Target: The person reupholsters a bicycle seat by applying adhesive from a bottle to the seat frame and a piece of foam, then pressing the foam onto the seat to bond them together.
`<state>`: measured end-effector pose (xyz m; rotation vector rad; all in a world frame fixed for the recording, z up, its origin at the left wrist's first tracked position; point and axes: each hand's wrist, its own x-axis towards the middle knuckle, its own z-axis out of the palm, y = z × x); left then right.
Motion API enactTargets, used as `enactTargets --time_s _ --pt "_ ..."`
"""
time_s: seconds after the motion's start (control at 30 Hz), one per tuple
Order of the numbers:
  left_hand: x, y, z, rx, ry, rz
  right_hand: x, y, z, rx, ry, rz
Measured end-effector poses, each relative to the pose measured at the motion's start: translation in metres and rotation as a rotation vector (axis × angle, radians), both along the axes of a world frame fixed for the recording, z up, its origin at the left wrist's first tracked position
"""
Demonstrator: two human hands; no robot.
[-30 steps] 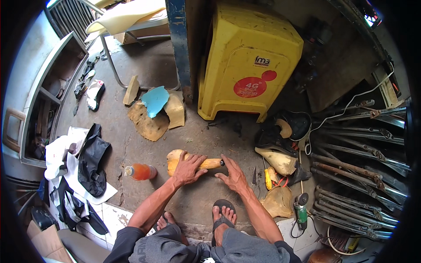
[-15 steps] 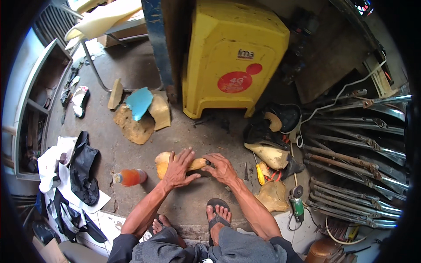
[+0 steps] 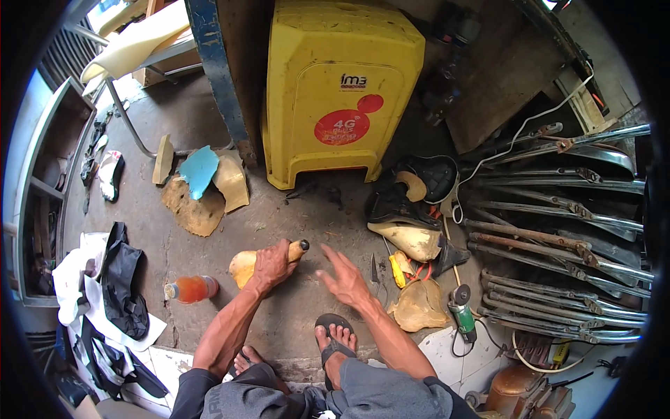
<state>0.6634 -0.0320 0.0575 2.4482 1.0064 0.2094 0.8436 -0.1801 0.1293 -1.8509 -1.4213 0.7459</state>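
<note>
My left hand (image 3: 273, 264) is closed round the narrow part of a tan, foam-like piece (image 3: 242, 268), shaped like a bicycle saddle. Its broad end lies to the left on the floor side, and a small black tip pokes out past my fingers. The hand hides its middle. To the right of it, my right hand (image 3: 343, 281) is held over the floor, fingers stretched out and apart, with nothing in it. A bottle of orange-red liquid (image 3: 192, 289) lies left of my left wrist. A thin dark blade (image 3: 374, 269) rests right of my right hand.
At the right lie black saddle-like parts (image 3: 399, 208), a yellow-handled tool (image 3: 398, 272), a tan curved piece (image 3: 420, 306) and a green angle grinder (image 3: 463, 318). Metal frames (image 3: 558, 244) fill the right edge. A yellow plastic stool (image 3: 338, 98) stands ahead; scraps (image 3: 199, 172) and black-and-white cloth (image 3: 129, 286) lie left.
My right hand has let go of the dark-tipped end and moved away to the right. My left hand has gone from lying flat on the piece to gripping it; its tip now points farther upward.
</note>
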Motion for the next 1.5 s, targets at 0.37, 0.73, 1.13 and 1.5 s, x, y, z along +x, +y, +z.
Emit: enactTargets --time_s 0.37,0.73,1.13,1.5 --pt "-0.029 -0.08 0.016 0.059 -0.17 0.265 0.075 -0.088 -0.061 -0.073 -0.442 -0.543" --pt "-0.028 -0.08 -0.002 0.076 -0.047 0.176 0.058 -0.074 -0.061 -0.077 -0.329 -0.266" --pt "-0.044 -0.087 0.001 0.107 -0.058 0.222 0.056 -0.125 -0.093 -0.351 -0.463 -0.564" --pt "-0.045 -0.088 -0.004 0.193 -0.141 0.131 0.174 -0.131 -0.084 -0.383 -0.548 -0.919"
